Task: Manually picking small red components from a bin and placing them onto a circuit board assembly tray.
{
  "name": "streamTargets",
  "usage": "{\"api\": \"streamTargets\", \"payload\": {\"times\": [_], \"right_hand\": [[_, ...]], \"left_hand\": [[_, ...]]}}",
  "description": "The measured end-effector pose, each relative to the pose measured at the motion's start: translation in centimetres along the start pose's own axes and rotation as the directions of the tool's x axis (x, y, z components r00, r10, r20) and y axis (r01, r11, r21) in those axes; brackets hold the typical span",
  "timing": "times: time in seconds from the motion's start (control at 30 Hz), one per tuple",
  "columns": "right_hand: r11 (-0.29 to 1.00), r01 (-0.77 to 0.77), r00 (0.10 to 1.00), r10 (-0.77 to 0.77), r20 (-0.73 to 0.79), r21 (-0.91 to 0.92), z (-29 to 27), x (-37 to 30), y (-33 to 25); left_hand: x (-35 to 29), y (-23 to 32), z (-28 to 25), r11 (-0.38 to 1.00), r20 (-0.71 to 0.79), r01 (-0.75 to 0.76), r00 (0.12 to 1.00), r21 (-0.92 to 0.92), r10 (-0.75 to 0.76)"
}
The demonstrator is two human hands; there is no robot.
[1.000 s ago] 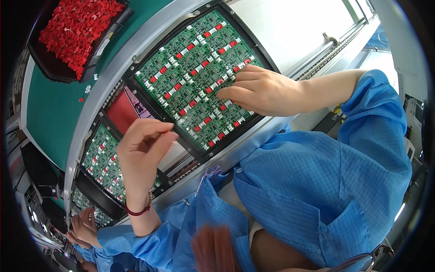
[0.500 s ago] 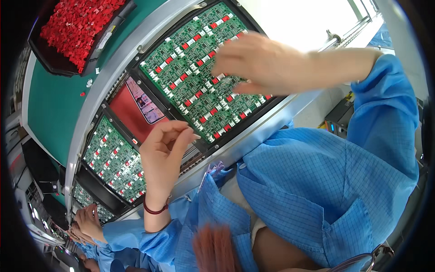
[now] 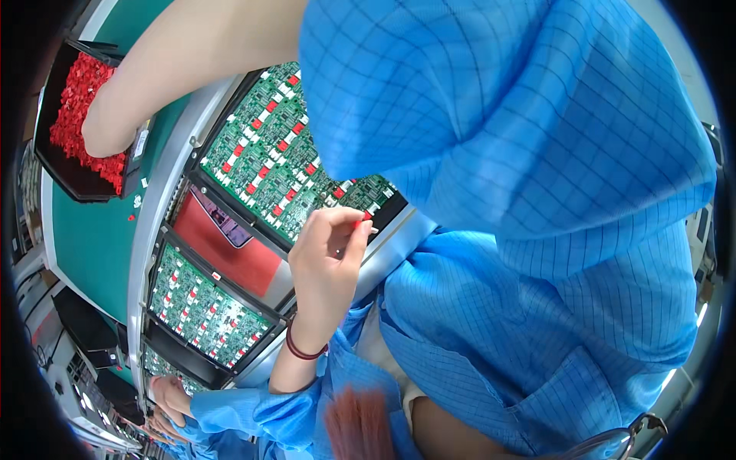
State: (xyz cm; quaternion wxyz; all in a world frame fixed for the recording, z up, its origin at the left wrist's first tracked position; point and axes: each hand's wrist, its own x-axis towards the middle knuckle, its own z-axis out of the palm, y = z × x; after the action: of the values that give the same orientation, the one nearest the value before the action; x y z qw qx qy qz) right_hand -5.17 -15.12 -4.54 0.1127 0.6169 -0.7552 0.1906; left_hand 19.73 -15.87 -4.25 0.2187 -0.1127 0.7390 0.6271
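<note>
My right hand [image 3: 106, 126] reaches down into a black bin [image 3: 77, 182] of small red connectors [image 3: 75, 88] at the far left. Its fingers are hidden, so whether they grip anything cannot be seen. Thumb and forefinger of my left hand [image 3: 326, 253] are pinched together, with a red connector [image 3: 366, 218] showing at their tips. That hand is over the near edge of a green circuit-board panel [image 3: 261, 153], which carries rows of red and white connectors. My right sleeve covers the panel's right part.
Left of the panel, a phone [image 3: 221, 218] lies on a red surface [image 3: 230, 257] in the line. A second board panel [image 3: 203, 307] sits further left, near another person's hands [image 3: 170, 399]. Loose connector pieces [image 3: 138, 201] lie on the green mat [image 3: 92, 245].
My right hand has gone from above the panel to the bin at the far left. My left hand, still pinched, is now over the panel's near edge. The view has shifted.
</note>
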Motion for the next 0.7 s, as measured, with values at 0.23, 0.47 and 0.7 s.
{"api": "streamTargets", "payload": {"times": [0.23, 0.47, 0.7], "right_hand": [[0.996, -0.07, 0.997, 0.068, 0.034, 0.048, -0.4, -0.3, 0.2], [0.981, -0.166, 0.985, 0.16, 0.071, 0.098, -1.3, -1.6, 0.4], [0.949, -0.286, 0.956, 0.275, 0.1, 0.131, -3.2, -3.7, 0.9]], "left_hand": [[0.4, 0.1, 0.3, 0.94, 0.13, -0.239, 0.968, 0.242, 0.213], [0.6, 0.3, 0.7, 0.838, 0.162, -0.331, 0.943, 0.433, 0.289], [1.3, -0.3, 1.9, 0.662, 0.172, -0.433, 0.89, 0.612, 0.423]]}}
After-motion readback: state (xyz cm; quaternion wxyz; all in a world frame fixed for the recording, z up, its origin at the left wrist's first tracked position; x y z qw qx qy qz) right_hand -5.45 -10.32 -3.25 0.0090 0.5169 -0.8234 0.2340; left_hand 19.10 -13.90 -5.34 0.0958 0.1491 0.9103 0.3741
